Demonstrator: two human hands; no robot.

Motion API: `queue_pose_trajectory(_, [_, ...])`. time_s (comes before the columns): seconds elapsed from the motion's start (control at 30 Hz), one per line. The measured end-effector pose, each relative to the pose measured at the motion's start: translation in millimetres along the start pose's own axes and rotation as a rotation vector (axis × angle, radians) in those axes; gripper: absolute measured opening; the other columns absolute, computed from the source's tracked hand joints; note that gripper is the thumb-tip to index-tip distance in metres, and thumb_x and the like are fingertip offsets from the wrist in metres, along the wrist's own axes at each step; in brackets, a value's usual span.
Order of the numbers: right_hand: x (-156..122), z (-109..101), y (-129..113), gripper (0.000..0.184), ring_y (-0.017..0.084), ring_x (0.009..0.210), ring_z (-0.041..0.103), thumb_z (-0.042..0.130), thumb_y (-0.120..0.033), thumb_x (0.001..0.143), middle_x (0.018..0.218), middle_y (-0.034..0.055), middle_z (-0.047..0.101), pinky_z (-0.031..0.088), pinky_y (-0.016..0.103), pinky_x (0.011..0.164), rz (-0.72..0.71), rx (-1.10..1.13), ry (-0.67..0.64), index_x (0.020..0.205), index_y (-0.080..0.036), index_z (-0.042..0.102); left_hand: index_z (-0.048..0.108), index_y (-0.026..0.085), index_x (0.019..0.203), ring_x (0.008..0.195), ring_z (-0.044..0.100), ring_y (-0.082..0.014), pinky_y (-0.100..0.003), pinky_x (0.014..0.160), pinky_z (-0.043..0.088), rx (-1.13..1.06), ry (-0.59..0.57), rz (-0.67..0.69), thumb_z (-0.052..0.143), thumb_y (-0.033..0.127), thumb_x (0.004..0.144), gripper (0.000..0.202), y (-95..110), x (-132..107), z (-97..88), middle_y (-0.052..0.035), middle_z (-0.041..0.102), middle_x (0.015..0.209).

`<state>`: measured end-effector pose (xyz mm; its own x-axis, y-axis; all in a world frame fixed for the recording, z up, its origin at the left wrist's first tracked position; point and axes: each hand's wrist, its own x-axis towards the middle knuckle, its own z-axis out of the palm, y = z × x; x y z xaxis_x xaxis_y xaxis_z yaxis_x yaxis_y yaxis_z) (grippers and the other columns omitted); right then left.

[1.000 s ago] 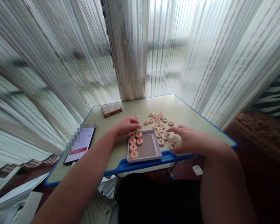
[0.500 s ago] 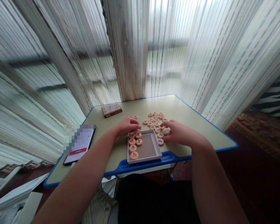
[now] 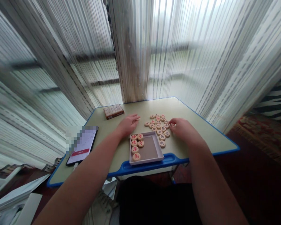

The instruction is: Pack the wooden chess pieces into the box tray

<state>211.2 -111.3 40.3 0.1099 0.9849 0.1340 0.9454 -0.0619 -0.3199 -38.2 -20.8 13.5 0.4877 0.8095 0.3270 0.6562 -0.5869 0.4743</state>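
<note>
A shallow white box (image 3: 147, 162) sits at the table's near edge. Along its left side lie several round wooden Chinese chess pieces (image 3: 134, 143) with red characters. Right of and behind the box, more loose pieces (image 3: 158, 122), red-marked and dark-marked, are spread in a cluster. My left hand (image 3: 128, 125) rests low over the table behind the box, fingers stretched out and partly over the spot left of the cluster; what is under it is hidden. My right hand (image 3: 180, 127) is at the cluster's right edge, its fingers closed around a Chinese chess piece that is mostly covered.
A small brown box or book (image 3: 113, 111) lies at the table's back left. A phone or tablet (image 3: 82, 149) with a lit screen lies at the left edge. The table (image 3: 210, 140) has a blue rim, and sheer striped curtains (image 3: 178, 62) hang behind it.
My left hand has moved forward, away from the box, and its fingers have straightened. My right hand has shifted right, off the nearer pieces, and its fingers have drawn together.
</note>
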Motion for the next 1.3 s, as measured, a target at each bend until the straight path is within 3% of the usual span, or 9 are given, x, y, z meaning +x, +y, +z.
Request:
queue_pose_trajectory(0.07, [-5,-4,-7,0.026,0.02,0.089,0.061,0.053,-0.021,0.08,0.098,0.011,0.068,0.044,0.029,0.081,-0.047,0.074,0.037,0.101,-0.014,0.066,0.065,0.014,0.109,0.12,0.048,-0.0216,-0.033,0.105,0.033,0.035,-0.092,0.014,0.048,0.024,0.081,0.034,-2,0,1.9,-0.0102,0.055,0.127])
queue_pose_trajectory(0.13, [-13,-8,-19,0.025,0.017,0.084,0.061,0.054,-0.022,0.079,0.095,0.0078,0.067,0.045,0.027,0.077,-0.187,0.19,0.036,0.101,-0.016,0.065,0.068,0.015,0.103,0.117,0.05,-0.0204,-0.032,0.104,0.034,0.028,-0.12,0.014,0.047,0.023,0.082,0.031,-3,2,2.4,-0.0093,0.058,0.124])
queue_pose_trajectory(0.27, [-32,-4,-53,0.019,0.015,0.082,0.059,0.059,-0.024,0.077,0.092,0.0037,0.066,0.045,0.026,0.076,-0.535,0.335,-0.11,0.095,-0.02,0.065,0.069,0.015,0.097,0.105,0.058,-0.0166,-0.028,0.098,0.04,-0.036,-0.062,-0.027,0.045,0.018,0.082,0.028,-9,4,-0.7,-0.0073,0.066,0.109])
queue_pose_trajectory(0.4, [-38,12,-77,0.012,0.016,0.086,0.057,0.062,-0.021,0.077,0.089,0.0051,0.065,0.043,0.029,0.08,-0.74,0.3,-0.148,0.087,-0.018,0.067,0.069,0.015,0.093,0.097,0.06,-0.0161,-0.026,0.092,0.043,-0.018,-0.028,-0.066,0.048,0.018,0.081,0.024,-12,4,-4.2,-0.0067,0.068,0.101])
queue_pose_trajectory(0.53, [-33,26,-79,0.01,0.018,0.09,0.055,0.06,-0.019,0.078,0.09,0.0055,0.064,0.042,0.032,0.084,-0.751,0.289,-0.1,0.086,-0.018,0.067,0.07,0.015,0.091,0.09,0.061,-0.017,-0.026,0.084,0.045,0.03,-0.015,-0.083,0.054,0.023,0.078,0.022,-9,3,-5.3,-0.0067,0.069,0.097])
queue_pose_trajectory(0.7, [-27,27,-74,0.011,0.019,0.089,0.055,0.06,-0.021,0.079,0.09,0.0053,0.065,0.041,0.033,0.086,-0.768,0.279,-0.091,0.086,-0.02,0.068,0.07,0.015,0.09,0.086,0.062,-0.0166,-0.025,0.078,0.046,0.014,-0.017,-0.095,0.057,0.024,0.076,0.021,-7,3,-5.5,-0.0058,0.07,0.093])
queue_pose_trajectory(0.97, [-33,22,-76,0.014,0.018,0.088,0.054,0.061,-0.018,0.075,0.093,0.0065,0.058,0.043,0.031,0.081,-0.737,0.265,-0.099,0.085,-0.02,0.07,0.071,0.015,0.092,0.085,0.063,-0.0146,-0.023,0.081,0.047,-0.022,0.015,-0.134,0.052,0.012,0.076,0.025,-4,3,-5.8,-0.004,0.071,0.094])
queue_pose_trajectory(1.17, [-31,21,-74,0.025,0.018,0.09,0.052,0.055,-0.007,0.071,0.094,0.0055,0.059,0.042,0.032,0.085,-0.769,0.274,-0.158,0.086,-0.021,0.07,0.071,0.013,0.093,0.085,0.063,-0.0147,-0.024,0.082,0.047,-0.033,-0.001,-0.147,0.048,0.009,0.074,0.03,-1,2,-6.9,-0.0051,0.071,0.093])
queue_pose_trajectory(1.3, [-31,18,-75,0.021,0.017,0.088,0.053,0.056,-0.009,0.072,0.092,0.0055,0.06,0.042,0.031,0.084,-0.739,0.284,-0.193,0.084,-0.02,0.071,0.07,0.013,0.093,0.086,0.064,-0.0148,-0.024,0.082,0.047,-0.048,-0.003,-0.155,0.048,0.008,0.074,0.03,-2,2,-6.8,-0.0054,0.071,0.093])
